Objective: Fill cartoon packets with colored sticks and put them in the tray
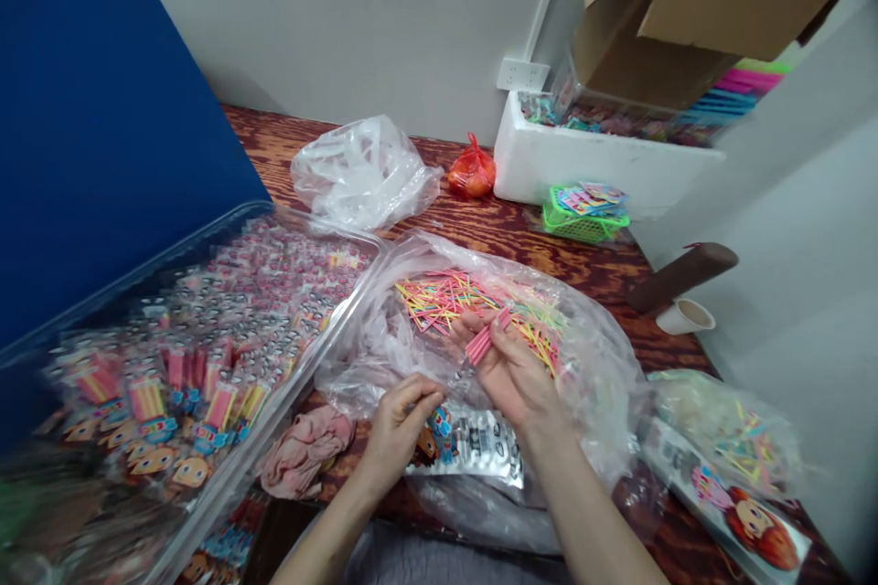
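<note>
My right hand [516, 377] is closed round a small bundle of thin pink sticks [484, 340], held above an opened clear plastic bag [590, 338]. Inside that bag lies a loose pile of pink and yellow sticks [453, 297]. My left hand [401, 425] is pinched, thumb against fingers, at the left end of a silver packet [484, 448] printed with a cartoon figure. Whether the pinch holds the packet's edge or something small, I cannot tell. The packet lies flat on the plastic in front of me.
A large clear tub [343, 311] of filled packets stands at left, a pink cloth [308, 452] beside it. Behind are a crumpled bag [367, 174], a red bag [472, 172], a foam box [604, 160] and a green basket [583, 224]. A paper cup [686, 317] stands right.
</note>
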Available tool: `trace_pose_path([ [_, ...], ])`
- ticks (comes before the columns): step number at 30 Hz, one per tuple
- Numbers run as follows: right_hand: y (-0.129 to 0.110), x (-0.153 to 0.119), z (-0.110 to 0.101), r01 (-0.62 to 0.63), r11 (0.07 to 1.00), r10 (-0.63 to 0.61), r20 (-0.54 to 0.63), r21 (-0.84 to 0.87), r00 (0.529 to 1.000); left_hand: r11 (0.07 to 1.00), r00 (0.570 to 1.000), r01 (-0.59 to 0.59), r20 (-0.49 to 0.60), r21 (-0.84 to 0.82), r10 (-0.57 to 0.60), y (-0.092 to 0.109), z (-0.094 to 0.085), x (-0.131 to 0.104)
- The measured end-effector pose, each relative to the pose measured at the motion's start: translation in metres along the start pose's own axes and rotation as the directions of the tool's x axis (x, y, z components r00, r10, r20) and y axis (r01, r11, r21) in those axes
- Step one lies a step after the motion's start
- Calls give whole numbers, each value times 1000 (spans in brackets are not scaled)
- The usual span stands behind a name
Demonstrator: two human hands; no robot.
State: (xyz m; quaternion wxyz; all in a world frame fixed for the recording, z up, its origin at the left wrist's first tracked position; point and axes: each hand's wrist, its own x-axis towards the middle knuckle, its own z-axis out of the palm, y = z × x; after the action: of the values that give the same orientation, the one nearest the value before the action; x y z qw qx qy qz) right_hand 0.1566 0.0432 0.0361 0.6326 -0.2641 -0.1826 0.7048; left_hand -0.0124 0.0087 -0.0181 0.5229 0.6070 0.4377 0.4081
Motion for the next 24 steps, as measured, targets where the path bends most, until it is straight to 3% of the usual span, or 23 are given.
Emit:
trace_pose_path([
  [8,1,-8,-8,-13,999,14,15,-40,1000,989,994,103,38,-110,-99,-3,-3,-1],
  [12,-2,-4,-1,20,1000,-20,16,-20,1000,971,986,158,74,-180,-147,0,-4,0],
  [17,11,-13,11,33,996,-33,-7,-80,999,950,982,181,3,-253,-186,4,0,-1],
  [24,15,-19,2,15,998,-16,-30,-58,999,994,996,86,-13,-65,-87,7,-1,-3],
])
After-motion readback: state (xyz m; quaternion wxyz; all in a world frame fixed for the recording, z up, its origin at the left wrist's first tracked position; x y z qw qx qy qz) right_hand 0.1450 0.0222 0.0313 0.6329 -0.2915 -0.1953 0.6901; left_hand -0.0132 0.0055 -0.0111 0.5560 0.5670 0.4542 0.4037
